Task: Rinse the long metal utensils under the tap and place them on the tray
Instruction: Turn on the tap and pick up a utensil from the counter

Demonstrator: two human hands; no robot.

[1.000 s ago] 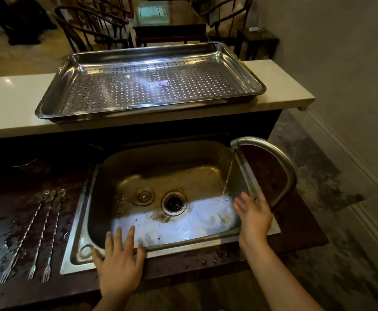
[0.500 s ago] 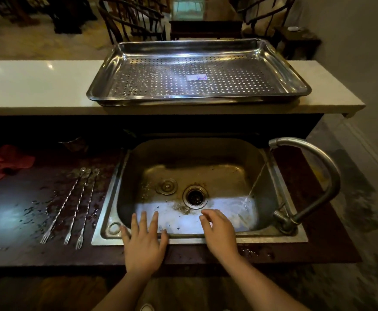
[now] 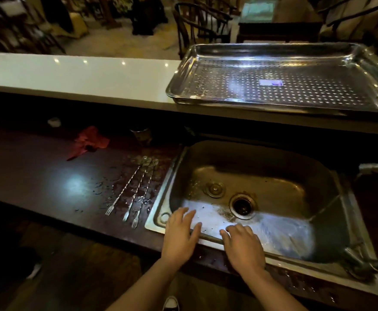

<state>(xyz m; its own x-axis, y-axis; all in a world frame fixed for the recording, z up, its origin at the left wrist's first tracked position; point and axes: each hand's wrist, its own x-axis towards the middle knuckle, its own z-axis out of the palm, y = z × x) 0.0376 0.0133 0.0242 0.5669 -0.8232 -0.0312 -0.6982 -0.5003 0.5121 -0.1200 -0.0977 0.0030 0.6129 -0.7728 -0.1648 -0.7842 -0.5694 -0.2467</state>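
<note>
While the left hand (image 3: 179, 234) and right hand (image 3: 244, 250) sit empty, fingers loose, on the steel sink (image 3: 157, 217), those long thin twisted metal forks (image 3: 138, 189) could slip when pinched wet.

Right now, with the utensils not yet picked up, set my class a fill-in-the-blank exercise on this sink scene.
1. ___ long metal utensils lie side by side on the dark counter.
2. They lie to the ___ of the sink.
3. The cloth behind them is ___.
4. The left hand and the right hand, at the sink's front rim, hold ___.
Missing words: three; left; red; nothing.
</note>
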